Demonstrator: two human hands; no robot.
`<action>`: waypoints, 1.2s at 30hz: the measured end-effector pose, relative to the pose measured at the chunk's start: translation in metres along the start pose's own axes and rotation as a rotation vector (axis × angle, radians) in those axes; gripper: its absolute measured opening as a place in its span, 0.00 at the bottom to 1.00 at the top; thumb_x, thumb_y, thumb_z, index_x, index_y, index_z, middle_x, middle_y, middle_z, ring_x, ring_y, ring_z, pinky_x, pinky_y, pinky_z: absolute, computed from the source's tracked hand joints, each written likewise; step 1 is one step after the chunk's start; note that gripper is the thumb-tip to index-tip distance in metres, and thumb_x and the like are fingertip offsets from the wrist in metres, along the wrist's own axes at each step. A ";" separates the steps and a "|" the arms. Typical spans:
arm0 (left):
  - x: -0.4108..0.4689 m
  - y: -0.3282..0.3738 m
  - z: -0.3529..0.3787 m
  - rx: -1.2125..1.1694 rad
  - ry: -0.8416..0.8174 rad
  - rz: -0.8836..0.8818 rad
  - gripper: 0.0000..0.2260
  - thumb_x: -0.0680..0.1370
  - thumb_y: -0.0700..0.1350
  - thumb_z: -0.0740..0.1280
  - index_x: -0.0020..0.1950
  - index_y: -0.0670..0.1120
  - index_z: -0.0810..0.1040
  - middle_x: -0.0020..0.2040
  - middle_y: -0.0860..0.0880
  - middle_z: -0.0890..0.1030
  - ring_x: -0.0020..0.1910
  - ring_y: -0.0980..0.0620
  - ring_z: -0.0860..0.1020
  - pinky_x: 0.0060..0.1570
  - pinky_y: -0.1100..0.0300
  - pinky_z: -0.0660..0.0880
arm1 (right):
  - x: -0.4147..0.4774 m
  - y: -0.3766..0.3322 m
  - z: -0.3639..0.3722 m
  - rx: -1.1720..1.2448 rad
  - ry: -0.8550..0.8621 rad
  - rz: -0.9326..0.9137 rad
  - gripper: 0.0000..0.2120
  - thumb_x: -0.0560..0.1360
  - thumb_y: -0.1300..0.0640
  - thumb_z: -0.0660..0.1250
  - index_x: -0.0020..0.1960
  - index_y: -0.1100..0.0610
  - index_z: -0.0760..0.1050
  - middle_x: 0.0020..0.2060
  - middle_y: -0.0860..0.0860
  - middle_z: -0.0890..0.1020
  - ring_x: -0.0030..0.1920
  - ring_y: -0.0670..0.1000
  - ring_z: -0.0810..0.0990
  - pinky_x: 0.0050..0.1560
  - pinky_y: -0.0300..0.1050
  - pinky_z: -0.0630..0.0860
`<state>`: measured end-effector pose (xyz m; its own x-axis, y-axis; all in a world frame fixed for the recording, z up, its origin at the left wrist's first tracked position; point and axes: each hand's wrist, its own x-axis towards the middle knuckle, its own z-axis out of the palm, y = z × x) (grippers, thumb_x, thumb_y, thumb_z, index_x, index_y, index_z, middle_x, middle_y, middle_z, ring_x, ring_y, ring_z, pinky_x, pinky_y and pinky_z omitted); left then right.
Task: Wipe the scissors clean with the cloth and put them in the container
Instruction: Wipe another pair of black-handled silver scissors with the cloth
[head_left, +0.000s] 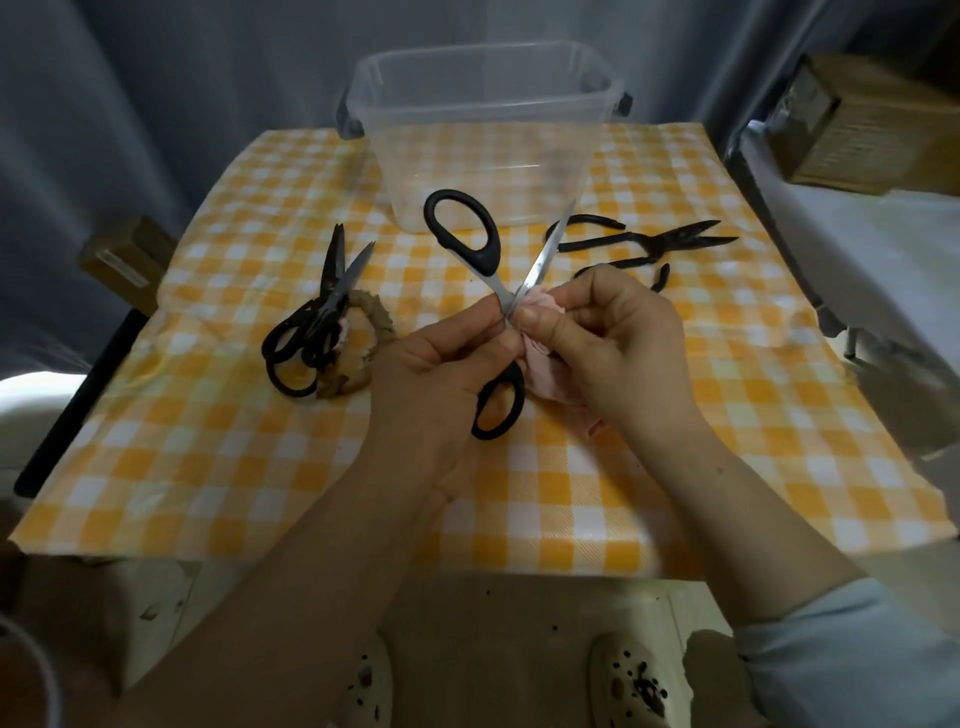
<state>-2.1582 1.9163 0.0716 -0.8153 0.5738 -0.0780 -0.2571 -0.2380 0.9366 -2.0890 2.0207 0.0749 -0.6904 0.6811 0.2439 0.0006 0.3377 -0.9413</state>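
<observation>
A pair of black-handled scissors (465, 236) is held spread open above the table's middle. My left hand (441, 358) pinches them near the pivot. My right hand (613, 338) grips a bunched pink cloth (540, 382) and presses it against one steel blade. A clear plastic container (483, 130) with dark side handles stands at the back centre; nothing shows inside it. Two black scissors (317, 317) lie at the left, partly on a brown scrunchie-like ring. Black metal shears (649, 241) lie at the right, behind my right hand.
The table wears a yellow-and-white checked cloth (727, 415). A wicker box (872, 130) sits on a white surface at the far right. A brown block (130, 257) stands off the table's left edge. My feet in slippers show below the front edge.
</observation>
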 end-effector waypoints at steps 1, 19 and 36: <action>0.000 0.000 0.000 -0.002 0.016 -0.005 0.13 0.72 0.32 0.68 0.45 0.50 0.83 0.37 0.54 0.84 0.40 0.57 0.82 0.39 0.64 0.78 | 0.000 0.000 0.001 -0.007 0.019 -0.025 0.05 0.71 0.54 0.73 0.40 0.53 0.77 0.32 0.55 0.82 0.34 0.55 0.81 0.32 0.48 0.76; -0.001 0.003 0.000 -0.002 0.020 -0.055 0.12 0.73 0.32 0.67 0.46 0.49 0.81 0.37 0.54 0.85 0.38 0.59 0.83 0.38 0.66 0.79 | 0.004 -0.017 -0.012 0.212 -0.210 0.259 0.06 0.71 0.63 0.72 0.48 0.62 0.80 0.31 0.53 0.83 0.24 0.45 0.79 0.21 0.33 0.70; 0.000 0.003 0.003 -0.002 0.057 -0.058 0.11 0.72 0.32 0.68 0.44 0.48 0.81 0.35 0.54 0.84 0.35 0.59 0.82 0.37 0.65 0.79 | 0.006 -0.007 -0.005 -0.036 -0.123 0.072 0.04 0.75 0.58 0.69 0.42 0.50 0.79 0.31 0.45 0.82 0.31 0.41 0.79 0.27 0.32 0.72</action>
<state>-2.1573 1.9177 0.0758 -0.8270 0.5414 -0.1516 -0.3059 -0.2070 0.9293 -2.0897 2.0256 0.0843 -0.7710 0.6204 0.1435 0.0776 0.3152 -0.9459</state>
